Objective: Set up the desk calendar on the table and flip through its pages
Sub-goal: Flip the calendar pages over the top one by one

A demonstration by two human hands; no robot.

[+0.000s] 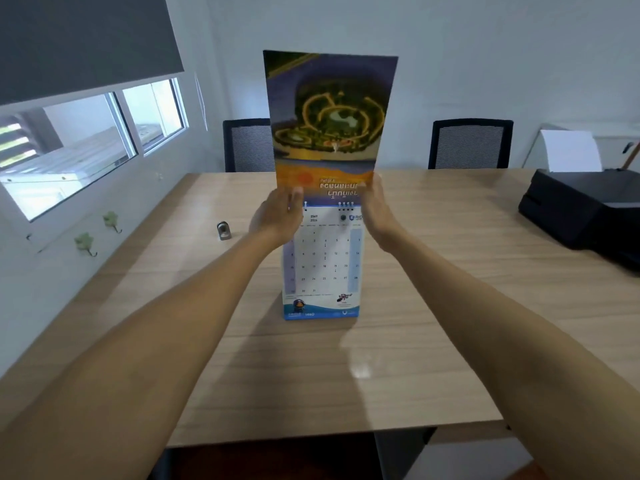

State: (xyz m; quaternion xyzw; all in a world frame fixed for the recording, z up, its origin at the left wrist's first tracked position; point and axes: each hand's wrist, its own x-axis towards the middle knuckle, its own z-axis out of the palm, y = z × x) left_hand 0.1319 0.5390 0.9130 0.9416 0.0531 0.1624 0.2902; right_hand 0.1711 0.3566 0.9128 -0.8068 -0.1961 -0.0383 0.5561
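The desk calendar [322, 268] stands upright on the wooden table [433, 323], its white month grid facing me. One picture page [330, 119] is lifted straight up above the spiral binding, printed side toward me and upside down. My left hand [277, 216] holds that page at its lower left corner by the binding. At the lower right edge of the same page, my right hand [375, 209] has its fingers against the sheet. Both forearms reach in from the bottom of the head view.
A small metal object [224, 231] sits on the table left of the calendar. A black printer [585, 209] with white paper stands at the right edge. Two dark chairs [471, 143] are behind the table. The wall and window run along the left.
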